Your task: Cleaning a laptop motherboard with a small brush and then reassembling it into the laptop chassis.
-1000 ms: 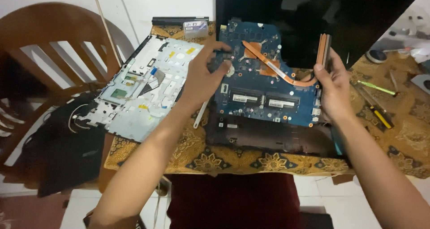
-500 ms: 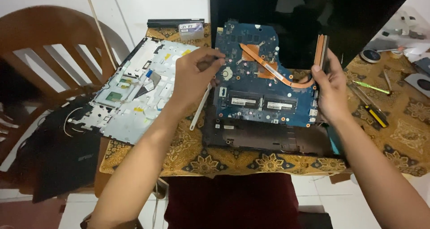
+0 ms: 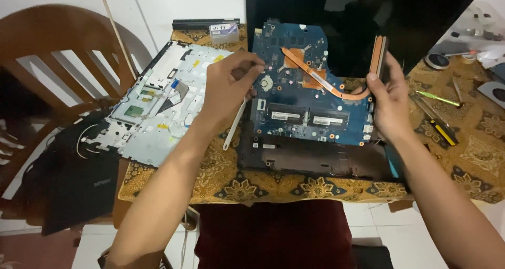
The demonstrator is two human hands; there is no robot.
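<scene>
blue motherboard (image 3: 310, 103) lies tilted on the dark laptop base (image 3: 315, 161), on the patterned tablecloth (image 3: 473, 158). left hand (image 3: 229, 87) grips the board's left edge, fingers curled over it. right hand (image 3: 389, 98) pinches the copper heatsink fin block (image 3: 377, 53) at the board's right edge; its copper heat pipe (image 3: 321, 79) runs across the board. silver keyboard frame (image 3: 163, 103) lies left, a white strip (image 3: 234, 127) between it and the board. screwdrivers (image 3: 439, 127) right.

A home repair corner: patterned tablecloth (image 3: 315, 187), wooden chair (image 3: 58, 53), opened laptop parts, scattered screwdrivers (image 3: 439, 127).
</scene>
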